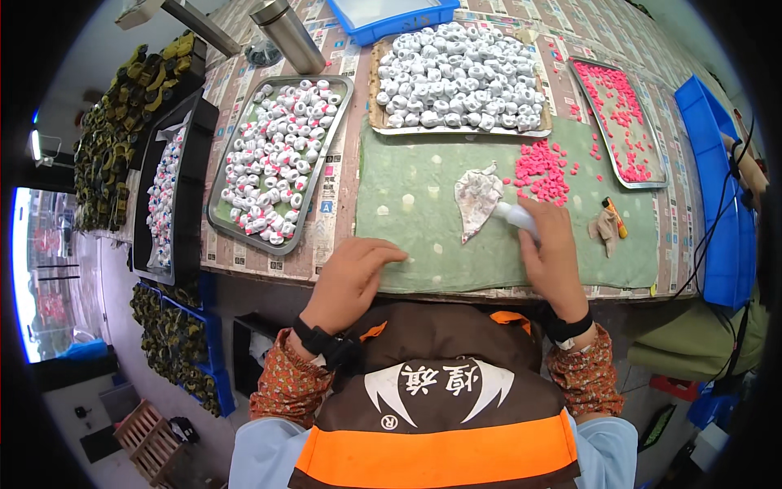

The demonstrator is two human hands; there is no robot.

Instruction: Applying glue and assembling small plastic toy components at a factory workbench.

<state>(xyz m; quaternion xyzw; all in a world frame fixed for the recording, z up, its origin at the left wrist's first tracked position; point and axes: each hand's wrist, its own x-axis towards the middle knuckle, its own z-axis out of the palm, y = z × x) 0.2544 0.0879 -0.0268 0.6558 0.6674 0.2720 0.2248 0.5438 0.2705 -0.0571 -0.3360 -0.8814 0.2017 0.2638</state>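
- Right hand (552, 248) is closed around a small white bottle (516, 217), thumb at one side and fingers at the other; its lower part is hidden in the palm.
- The bottle lies aslant above the green mat (391, 175), with long axis going from the palm toward the left and the far edge; its narrow end is just beside the stained white rag (478, 194). I cannot tell if they touch.
- The heap of pink pieces (539, 169) is just beyond the right hand, toward the far edge.
- Left hand (346, 281) is farther from the bottle, at the near edge of the worktop (338, 191); its fingers are loosely spread, and I see nothing in them.
- Between left hand and rag, only green mat shows, so there is sideways room.
- Beyond, the front rim of the tray of white pieces (460, 130) bounds the mat's far side.
- To the right, a yellow tube (617, 218) and a beige scrap of cloth (604, 230) narrow the room.
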